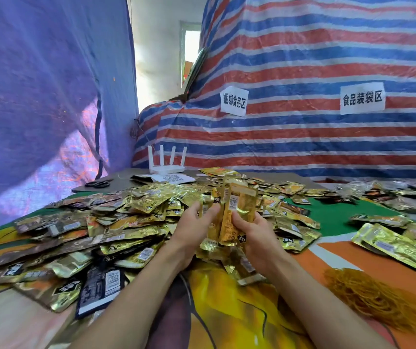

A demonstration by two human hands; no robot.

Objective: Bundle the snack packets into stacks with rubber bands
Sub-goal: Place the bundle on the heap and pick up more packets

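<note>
Two hands of mine showed in the view, a left hand [189, 224] and a right hand [256, 234], both uncovered. My fingers [195, 212] were slim and smooth in outline. Back from the fingers, each hand narrowed to a bare wrist. Behind the wrists ran two long forearms, the left forearm [136, 288] and the right forearm [310, 290]. Both were bare of cloth all the way from the fingers back to the bottom edge of the view. The wide lens made each forearm look broader the farther it lay from the fingers, so they fanned outward like a wedge.
</note>
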